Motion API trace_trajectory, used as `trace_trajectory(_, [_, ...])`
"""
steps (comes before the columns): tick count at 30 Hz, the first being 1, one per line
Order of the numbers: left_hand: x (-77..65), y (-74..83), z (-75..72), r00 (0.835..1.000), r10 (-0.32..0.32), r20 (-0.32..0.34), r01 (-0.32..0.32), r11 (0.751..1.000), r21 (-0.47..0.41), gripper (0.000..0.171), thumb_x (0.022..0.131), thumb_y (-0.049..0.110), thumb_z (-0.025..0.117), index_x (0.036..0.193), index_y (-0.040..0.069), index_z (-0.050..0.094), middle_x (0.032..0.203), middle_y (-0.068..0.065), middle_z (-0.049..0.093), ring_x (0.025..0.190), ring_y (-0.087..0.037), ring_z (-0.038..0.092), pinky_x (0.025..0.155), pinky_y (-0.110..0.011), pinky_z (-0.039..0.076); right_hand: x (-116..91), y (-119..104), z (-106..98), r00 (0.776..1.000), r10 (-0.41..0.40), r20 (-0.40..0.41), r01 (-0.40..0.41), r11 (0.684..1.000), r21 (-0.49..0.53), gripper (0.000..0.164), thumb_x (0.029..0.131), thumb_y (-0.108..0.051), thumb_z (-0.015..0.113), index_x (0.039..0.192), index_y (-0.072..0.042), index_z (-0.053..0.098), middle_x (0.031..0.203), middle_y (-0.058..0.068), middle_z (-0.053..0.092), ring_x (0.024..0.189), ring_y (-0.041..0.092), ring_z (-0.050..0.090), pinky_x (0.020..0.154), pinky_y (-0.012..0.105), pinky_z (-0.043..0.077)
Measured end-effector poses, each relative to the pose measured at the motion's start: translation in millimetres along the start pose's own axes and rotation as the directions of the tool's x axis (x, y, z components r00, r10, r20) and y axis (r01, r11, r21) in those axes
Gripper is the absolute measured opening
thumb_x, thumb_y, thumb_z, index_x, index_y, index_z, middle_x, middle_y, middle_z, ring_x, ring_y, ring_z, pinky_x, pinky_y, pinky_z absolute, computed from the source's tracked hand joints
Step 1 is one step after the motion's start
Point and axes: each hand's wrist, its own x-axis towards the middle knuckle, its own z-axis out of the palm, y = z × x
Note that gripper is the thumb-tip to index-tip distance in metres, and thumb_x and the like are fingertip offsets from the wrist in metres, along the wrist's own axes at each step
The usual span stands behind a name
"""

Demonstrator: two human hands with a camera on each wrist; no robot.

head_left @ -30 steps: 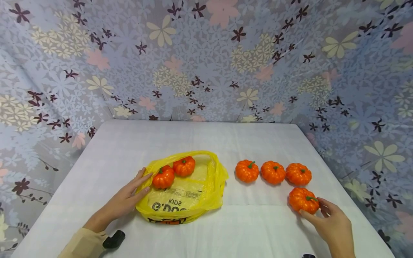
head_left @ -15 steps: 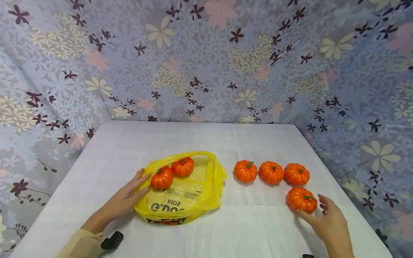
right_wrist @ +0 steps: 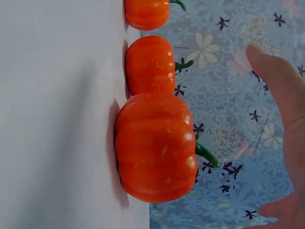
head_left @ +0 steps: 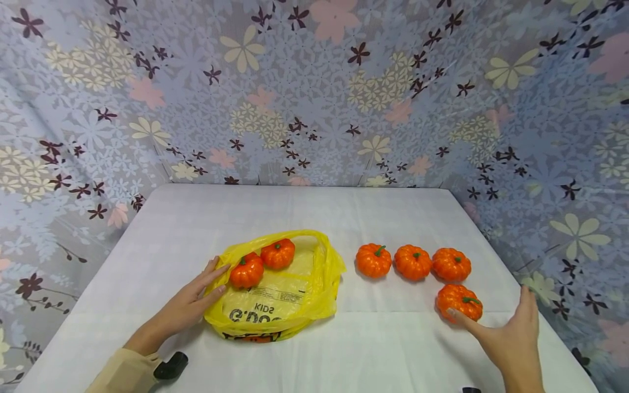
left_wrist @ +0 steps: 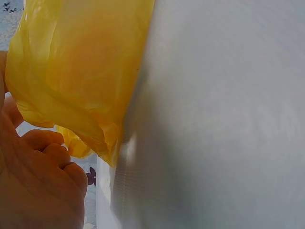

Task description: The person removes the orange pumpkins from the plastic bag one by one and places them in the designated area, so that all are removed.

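Observation:
In the head view, my left hand (head_left: 184, 308) holds the left rim of a yellow plastic bag (head_left: 326, 303) that lies with its mouth open. Inside it sit two small orange pumpkins, one (head_left: 247, 271) by my fingers and another (head_left: 278, 254) behind it. The left wrist view shows curled fingers (left_wrist: 57, 155) at the bag's side. At the right, my right hand (head_left: 508, 338) is spread wide beside the nearest pumpkin (head_left: 462, 302), its thumb overlapping that pumpkin in the head view. In the right wrist view, this pumpkin (right_wrist: 156, 148) rests on the white cloth, apart from the fingers.
Behind the near pumpkin, three more stand in a row: a left one (head_left: 373, 261), a middle one (head_left: 413, 263) and a right one (head_left: 451, 264). A white cloth (head_left: 314, 210) covers the table. Flowered fabric (head_left: 314, 98) hangs behind and along the sides.
My right hand has let go of the near pumpkin; its fingers have spread and swung away to the right. The pumpkin stays in place. My left hand has kept still at the bag.

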Motion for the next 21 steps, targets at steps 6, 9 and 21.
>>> trace_trajectory(6, [0.7,0.1,-0.1,1.000,-0.012,0.004,0.012,1.000,-0.007,0.056,0.106,0.034,0.052,0.157,0.014,0.038,0.167,-0.017,0.007,0.151,-0.040,0.005,0.114,-0.068,0.012,-3.5,-6.4,0.7,0.999,0.023,-0.022,-0.022,0.999,0.045,0.134,0.075,-0.048,0.087,0.159,0.001,-0.005,0.162,0.031,0.000,0.147,0.050,0.010,0.110,0.070,0.020])
trace_trajectory(9, [0.8,0.5,0.1,1.000,-0.017,0.005,0.017,1.000,-0.011,0.056,0.106,0.034,0.052,0.157,0.013,0.038,0.167,-0.017,0.007,0.151,-0.040,0.005,0.114,-0.068,0.012,-4.0,-10.5,1.5,1.000,0.020,-0.021,-0.018,0.998,0.061,0.133,0.074,-0.050,0.087,0.160,0.000,-0.002,0.163,0.031,0.005,0.145,0.050,0.015,0.110,0.070,0.022])
trace_trajectory(21, [1.9,1.8,0.2,1.000,-0.021,0.002,0.021,1.000,-0.003,0.057,0.106,0.035,0.053,0.156,0.013,0.039,0.167,-0.017,0.008,0.151,-0.040,0.006,0.115,-0.067,0.013,-5.5,-23.9,7.0,0.999,-0.036,-0.023,0.037,0.996,0.079,0.135,0.070,-0.048,0.091,0.161,-0.004,0.001,0.164,0.028,0.007,0.144,0.051,0.018,0.108,0.071,0.026])
